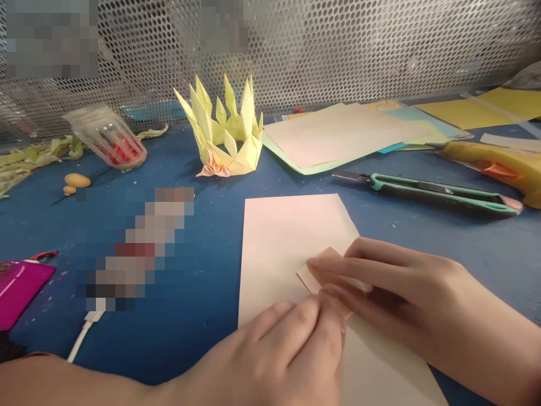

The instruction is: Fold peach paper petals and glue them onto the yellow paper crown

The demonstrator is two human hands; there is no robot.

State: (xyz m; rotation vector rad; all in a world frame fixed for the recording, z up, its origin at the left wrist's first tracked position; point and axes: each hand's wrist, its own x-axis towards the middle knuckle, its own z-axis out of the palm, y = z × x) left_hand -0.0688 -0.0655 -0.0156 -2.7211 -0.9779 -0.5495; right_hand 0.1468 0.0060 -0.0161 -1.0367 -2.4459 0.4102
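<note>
A pale pink sheet of paper [287, 237] lies on the blue table [194, 293] in front of me. On it sits a small folded pink paper piece [315, 273]. My right hand [406, 287] lies over that piece with its fingers stretched flat, pressing it down. My left hand [287, 349] comes in from the lower left with its fingers curled, pinching the near edge of the same piece. Both hands touch the piece and nearly touch each other.
A yellow folded paper crown-like model [226, 129] stands behind the sheet. A stack of coloured papers [338, 135], a teal utility knife [426, 192] and a yellow glue gun [499, 166] lie at right. A clear plastic container [107, 138] lies at left, and a perforated metal wall [338, 51] stands behind.
</note>
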